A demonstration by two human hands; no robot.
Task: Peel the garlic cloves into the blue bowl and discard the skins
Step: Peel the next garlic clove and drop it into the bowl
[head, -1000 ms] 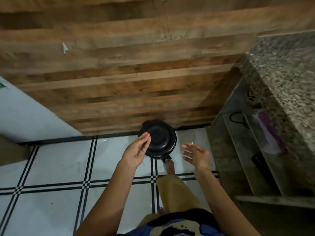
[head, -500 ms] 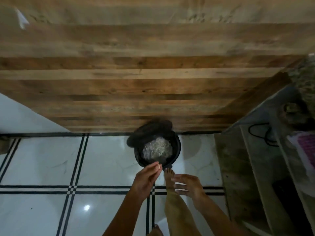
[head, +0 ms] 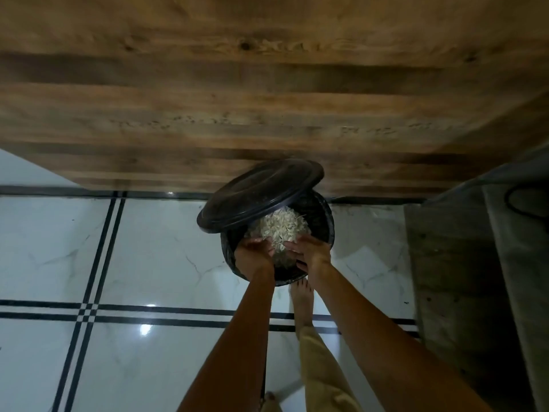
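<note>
White glossy floor tiles (head: 148, 248) with thin black double lines meet a wall of brown wooden planks (head: 267, 99). A rough grey concrete shelf (head: 445, 263) stands at the floor's right edge. At the wall's foot is a round black plastic bin (head: 325, 221), its black lid (head: 261, 191) tilted up over the far-left rim. Pale garlic skins (head: 282, 226) lie piled inside. The left hand (head: 254, 255) and right hand (head: 310, 251) hover together over the near rim, fingers bent; whether they grip any skins, I cannot tell.

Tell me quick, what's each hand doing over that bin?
Left hand: fingers bent, hold cannot be told.
Right hand: open, fingers spread over the bin.
</note>
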